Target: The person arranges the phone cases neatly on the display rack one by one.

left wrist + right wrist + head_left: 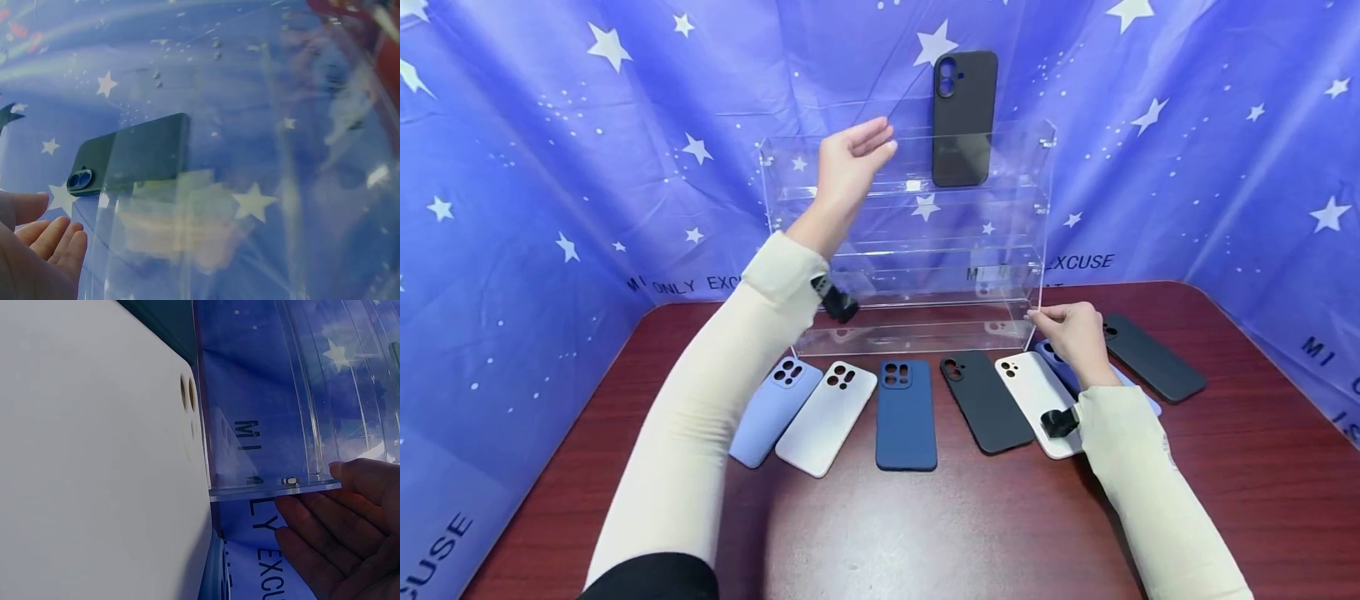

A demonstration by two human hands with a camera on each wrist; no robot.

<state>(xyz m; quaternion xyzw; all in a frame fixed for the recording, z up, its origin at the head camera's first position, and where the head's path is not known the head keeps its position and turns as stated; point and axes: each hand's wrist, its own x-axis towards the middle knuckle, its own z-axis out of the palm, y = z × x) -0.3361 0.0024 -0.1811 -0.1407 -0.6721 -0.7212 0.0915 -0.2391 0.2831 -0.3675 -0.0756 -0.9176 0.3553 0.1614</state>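
Observation:
A clear acrylic display rack (910, 337) with stepped tiers stands at the back of the table. On its top tier a black phone case (964, 108) leans upright, right of the middle, its lower part behind the clear front lip. My left hand (852, 162) is raised at the rack's top, left of that case, fingers loosely bent and holding nothing; in the left wrist view the case (134, 153) lies beyond the fingertips. Low on the rack's right side, my right hand (1071, 333) pinches the clear side panel (269, 489), thumb on one face and fingers on the other.
Along the rack's front lie a light blue case (775, 408), a white case (827, 425), a dark blue case (907, 425), a black case (988, 408) and another white case (1037, 396). A bluish case (1051, 354) is partly under my right hand; another black case (1165, 362) lies right. Starry curtain (512, 167) surrounds the table.

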